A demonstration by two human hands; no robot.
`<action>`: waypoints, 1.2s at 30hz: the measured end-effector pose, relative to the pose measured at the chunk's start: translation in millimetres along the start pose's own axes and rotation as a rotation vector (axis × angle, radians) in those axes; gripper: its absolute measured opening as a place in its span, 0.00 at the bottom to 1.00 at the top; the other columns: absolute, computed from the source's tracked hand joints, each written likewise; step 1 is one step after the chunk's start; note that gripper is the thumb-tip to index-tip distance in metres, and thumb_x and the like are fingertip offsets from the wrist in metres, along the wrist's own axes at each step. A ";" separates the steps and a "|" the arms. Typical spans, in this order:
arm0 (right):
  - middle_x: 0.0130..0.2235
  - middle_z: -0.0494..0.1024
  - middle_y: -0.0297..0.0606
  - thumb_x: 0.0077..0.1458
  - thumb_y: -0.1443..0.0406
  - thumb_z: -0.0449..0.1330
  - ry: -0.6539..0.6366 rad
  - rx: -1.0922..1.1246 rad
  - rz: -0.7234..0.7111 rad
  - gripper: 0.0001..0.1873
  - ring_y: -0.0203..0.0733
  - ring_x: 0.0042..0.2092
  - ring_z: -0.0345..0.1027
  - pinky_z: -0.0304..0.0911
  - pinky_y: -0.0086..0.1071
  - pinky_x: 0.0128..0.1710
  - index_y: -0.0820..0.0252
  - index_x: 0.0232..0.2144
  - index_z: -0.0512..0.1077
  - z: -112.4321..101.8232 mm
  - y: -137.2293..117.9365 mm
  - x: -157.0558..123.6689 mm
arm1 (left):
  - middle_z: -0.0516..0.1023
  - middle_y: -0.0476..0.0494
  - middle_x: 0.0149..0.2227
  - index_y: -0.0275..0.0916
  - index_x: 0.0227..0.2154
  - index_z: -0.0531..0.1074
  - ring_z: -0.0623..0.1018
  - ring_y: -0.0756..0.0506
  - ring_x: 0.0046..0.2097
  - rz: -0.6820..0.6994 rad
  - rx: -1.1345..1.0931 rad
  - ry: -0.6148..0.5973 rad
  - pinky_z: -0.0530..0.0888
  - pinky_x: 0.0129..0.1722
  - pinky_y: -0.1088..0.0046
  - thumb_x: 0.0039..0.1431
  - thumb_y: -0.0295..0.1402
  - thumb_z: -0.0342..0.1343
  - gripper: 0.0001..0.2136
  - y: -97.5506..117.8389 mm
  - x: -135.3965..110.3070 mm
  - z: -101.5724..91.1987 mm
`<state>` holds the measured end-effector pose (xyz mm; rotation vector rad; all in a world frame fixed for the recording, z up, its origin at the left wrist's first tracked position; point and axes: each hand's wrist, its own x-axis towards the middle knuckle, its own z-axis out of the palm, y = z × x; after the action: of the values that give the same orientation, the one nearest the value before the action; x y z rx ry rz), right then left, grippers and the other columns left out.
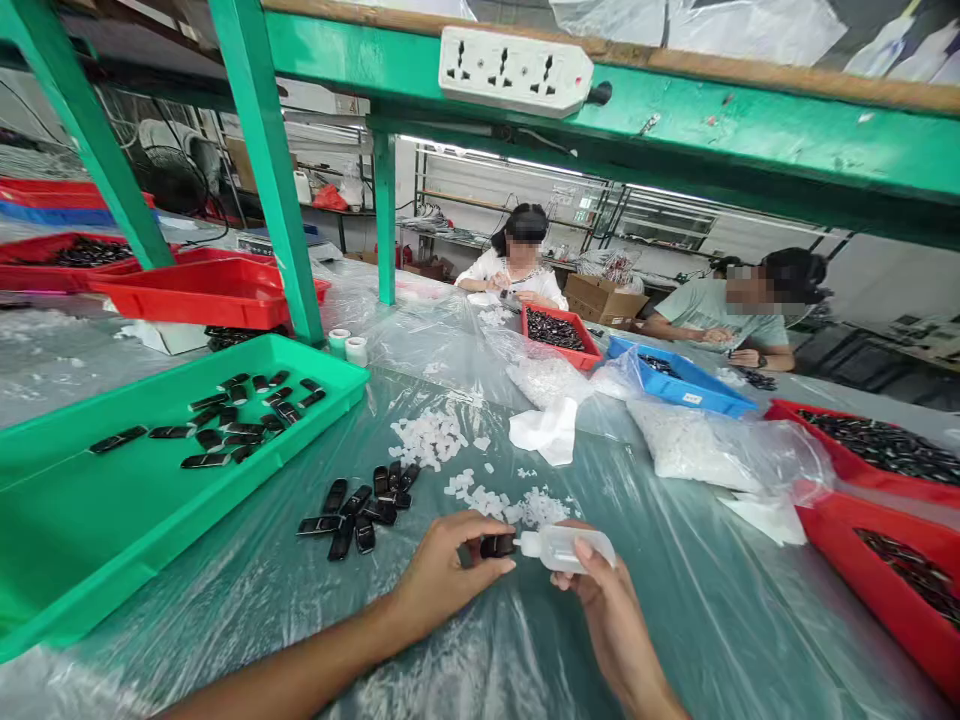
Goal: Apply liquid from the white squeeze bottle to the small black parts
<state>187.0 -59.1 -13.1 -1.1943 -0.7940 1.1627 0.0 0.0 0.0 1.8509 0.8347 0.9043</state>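
Observation:
My left hand (442, 575) pinches a small black glossy part (497, 546) between thumb and fingers. My right hand (600, 600) grips a small clear squeeze bottle (564, 548), its nozzle touching the black part. Just to the left, a loose pile of the same black parts (364, 505) lies on the plastic-covered table. Small white pieces (480, 495) are scattered beyond my hands. A green tray (90, 510) at the left holds several more black parts (225, 420).
Red trays (900, 560) with dark parts sit at the right, a blue tray (690, 385) and bags of white pieces (697, 445) farther back. A crumpled white cloth (546, 430) lies mid-table. Green frame posts (266, 170) rise at left. Two people work across the table.

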 end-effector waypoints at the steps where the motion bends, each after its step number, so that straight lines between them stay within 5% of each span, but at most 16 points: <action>1: 0.29 0.71 0.33 0.54 0.56 0.56 -0.011 -0.022 -0.016 0.13 0.35 0.28 0.59 0.58 0.29 0.30 0.57 0.37 0.69 0.8 -0.4 -0.9 | 0.75 0.44 0.32 0.39 0.39 0.75 0.72 0.47 0.32 0.002 0.007 0.004 0.67 0.30 0.77 0.52 0.32 0.59 0.10 -0.5 -0.4 0.1; 15: 0.34 0.73 0.37 0.48 0.55 0.60 0.042 -0.229 -0.148 0.17 0.40 0.34 0.64 0.62 0.28 0.31 0.57 0.38 0.70 5.6 -8.4 -6.9 | 0.74 0.45 0.33 0.41 0.38 0.75 0.72 0.48 0.32 -0.003 0.061 -0.035 0.68 0.29 0.78 0.54 0.32 0.57 0.09 -3.5 -0.5 -0.8; 23: 0.29 0.72 0.35 0.45 0.56 0.62 0.106 -0.441 -0.304 0.15 0.37 0.27 0.62 0.58 0.26 0.24 0.58 0.34 0.70 9.5 -11.8 -13.7 | 0.74 0.47 0.32 0.41 0.36 0.75 0.72 0.48 0.33 0.037 0.082 -0.047 0.67 0.30 0.78 0.54 0.31 0.57 0.07 0.2 0.6 -1.0; 36: 0.29 0.72 0.36 0.46 0.56 0.61 0.088 -0.465 -0.311 0.14 0.37 0.27 0.62 0.58 0.26 0.23 0.59 0.33 0.70 7.2 -12.8 -14.3 | 0.75 0.48 0.34 0.45 0.39 0.75 0.73 0.48 0.35 0.021 0.093 -0.054 0.64 0.26 0.81 0.54 0.28 0.56 0.10 3.5 0.2 -2.7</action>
<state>179.8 -70.3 2.4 -1.4251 -1.1767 0.6822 -1.5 -0.1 4.2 1.9597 0.8377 0.8372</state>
